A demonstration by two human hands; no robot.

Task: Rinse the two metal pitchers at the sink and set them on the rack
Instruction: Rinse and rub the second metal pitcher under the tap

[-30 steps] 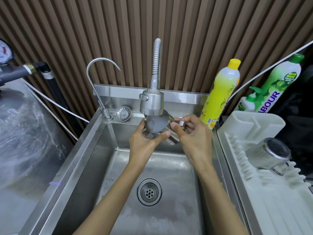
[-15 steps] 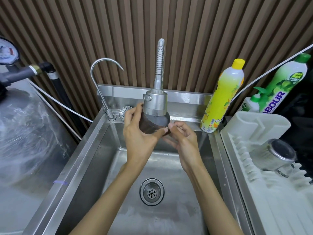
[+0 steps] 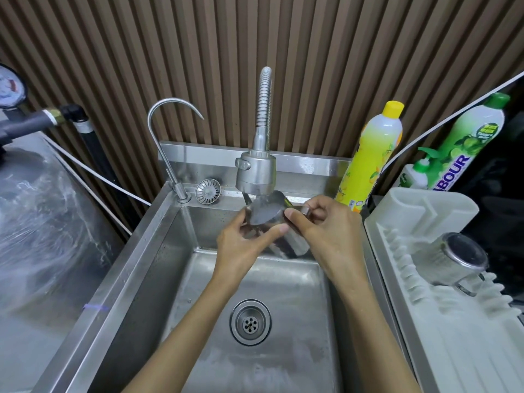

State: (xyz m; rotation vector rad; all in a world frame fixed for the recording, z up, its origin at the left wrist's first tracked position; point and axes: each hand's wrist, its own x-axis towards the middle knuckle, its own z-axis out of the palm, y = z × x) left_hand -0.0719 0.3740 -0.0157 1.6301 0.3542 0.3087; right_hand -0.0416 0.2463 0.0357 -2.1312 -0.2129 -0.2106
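Note:
A small metal pitcher (image 3: 265,212) sits tilted under the spray head of the flexible faucet (image 3: 256,173), its open mouth facing me. My left hand (image 3: 243,245) cups its body from the left and below. My right hand (image 3: 326,231) grips its handle side from the right. A second metal pitcher (image 3: 450,260) lies on its side on the white drying rack (image 3: 453,336) at the right, its handle down. The steel sink (image 3: 158,251) lies below both hands.
A thin gooseneck tap (image 3: 161,131) stands at the sink's back left, with a strainer plug (image 3: 207,191) beside it. A yellow detergent bottle (image 3: 368,157) and a green one (image 3: 465,143) stand behind the rack. The drain (image 3: 250,321) is in the basin's middle. Plastic-wrapped equipment fills the left.
The pitcher has dropped slightly from under the spray head and tipped its mouth toward me. My left hand slid from its side to beneath it; my right hand moved to the handle.

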